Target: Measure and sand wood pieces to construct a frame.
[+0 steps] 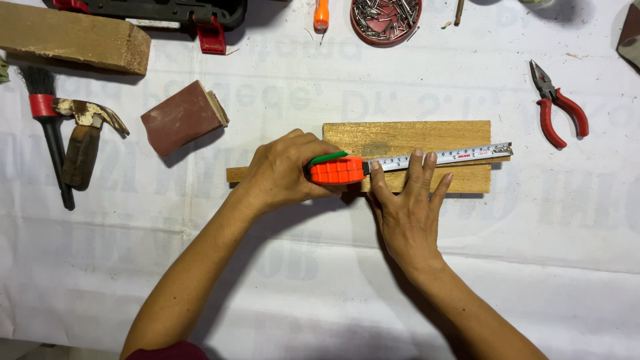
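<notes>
A flat wooden board (407, 137) lies in the middle of the white sheet, with a thin wooden strip (235, 175) sticking out to its left. My left hand (283, 170) grips an orange tape measure case (337, 170) at the board's left end. Its metal tape (443, 157) runs right across the board, and the hook sits near the board's right edge. My right hand (408, 203) lies flat with fingers spread, its fingertips pressing the tape and the board's near edge.
Red-handled pliers (559, 107) lie at the right. A sanding block (181, 117), a hammer (85, 137) and a black brush (50, 127) lie at the left, a thick wood block (73, 37) at the top left. A round dish of nails (385, 19) and a black and red case (173, 12) sit at the top.
</notes>
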